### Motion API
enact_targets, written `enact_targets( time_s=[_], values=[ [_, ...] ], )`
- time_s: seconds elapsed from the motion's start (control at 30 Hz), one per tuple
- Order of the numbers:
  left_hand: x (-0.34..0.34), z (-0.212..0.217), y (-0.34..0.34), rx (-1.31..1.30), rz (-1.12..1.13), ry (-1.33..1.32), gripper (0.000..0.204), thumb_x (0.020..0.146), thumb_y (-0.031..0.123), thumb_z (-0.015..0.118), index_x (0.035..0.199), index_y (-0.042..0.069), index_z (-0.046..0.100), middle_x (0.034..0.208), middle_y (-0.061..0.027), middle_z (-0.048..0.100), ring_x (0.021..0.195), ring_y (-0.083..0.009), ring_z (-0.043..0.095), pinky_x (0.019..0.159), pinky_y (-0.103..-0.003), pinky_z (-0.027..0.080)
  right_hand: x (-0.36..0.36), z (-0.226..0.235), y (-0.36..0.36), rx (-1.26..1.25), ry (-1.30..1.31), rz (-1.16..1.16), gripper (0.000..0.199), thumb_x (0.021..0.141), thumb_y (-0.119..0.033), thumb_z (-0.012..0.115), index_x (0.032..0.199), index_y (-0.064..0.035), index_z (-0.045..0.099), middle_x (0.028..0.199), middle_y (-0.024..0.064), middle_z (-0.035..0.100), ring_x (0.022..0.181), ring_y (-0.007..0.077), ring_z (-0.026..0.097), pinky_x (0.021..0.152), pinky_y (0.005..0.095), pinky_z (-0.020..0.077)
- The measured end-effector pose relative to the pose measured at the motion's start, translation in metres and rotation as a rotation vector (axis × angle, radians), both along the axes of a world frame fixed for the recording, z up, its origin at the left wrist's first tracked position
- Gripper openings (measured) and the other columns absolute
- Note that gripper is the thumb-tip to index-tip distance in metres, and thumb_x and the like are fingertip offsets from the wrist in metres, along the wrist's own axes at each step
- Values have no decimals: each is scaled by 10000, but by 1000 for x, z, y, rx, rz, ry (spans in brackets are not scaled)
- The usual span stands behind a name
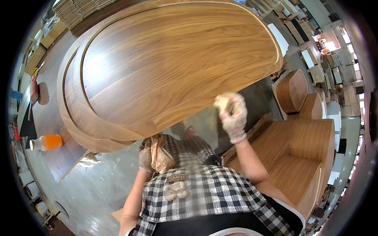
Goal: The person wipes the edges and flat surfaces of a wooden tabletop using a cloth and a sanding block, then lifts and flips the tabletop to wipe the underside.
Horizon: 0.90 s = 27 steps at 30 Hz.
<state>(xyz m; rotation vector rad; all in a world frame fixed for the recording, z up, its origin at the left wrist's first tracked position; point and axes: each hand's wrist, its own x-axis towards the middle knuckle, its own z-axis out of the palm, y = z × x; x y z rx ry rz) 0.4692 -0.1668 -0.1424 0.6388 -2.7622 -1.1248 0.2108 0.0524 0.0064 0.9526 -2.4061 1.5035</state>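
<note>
A big oval wooden tabletop (173, 59) with a rounded, grooved rim lies on top of a stack of similar panels and fills the upper middle of the head view. My right hand (232, 114), in a spotted work glove, presses against the near edge of the top panel. Close to my chest, below that edge, my left hand (146, 155) is also gloved and is closed on a crumpled piece of brown sanding paper (160, 154). My checked shirt and dark apron fill the bottom.
An orange bottle (48, 142) lies on a dark workbench (55, 118) at the left. Curved wooden cabinet pieces (303, 157) stand to my right, with more (293, 90) behind them. Stacked boards (73, 10) sit at the top left. The floor is grey concrete (94, 188).
</note>
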Motion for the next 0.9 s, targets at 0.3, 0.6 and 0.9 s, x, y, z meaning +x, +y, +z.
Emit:
enact_targets(
  time_s=[0.3,0.6,0.9],
  values=[
    [-11,-32,12,999,128,291,478,913,270,584,1375,162,529,1395,-122,515,1215,-330,542,975,-428,476,36,5,-32,145,152,177,312,777,-78,683,1085,-58,639,1037,121,624,1017,279,574,923,413,466],
    [-11,3,14,430,27,63,462,912,306,594,1358,195,549,1395,-107,528,1229,-329,535,995,-454,456,-15,-9,7,165,313,-88,376,736,43,617,1097,-62,641,1031,102,653,992,285,578,886,415,465],
    [-3,27,8,1108,437,245,282,986,232,587,1191,47,641,1087,-71,699,935,-182,669,795,-322,549,87,-2,-90,100,376,401,351,712,-89,708,1047,-109,608,1026,98,619,979,283,585,885,429,468]
  ],
)
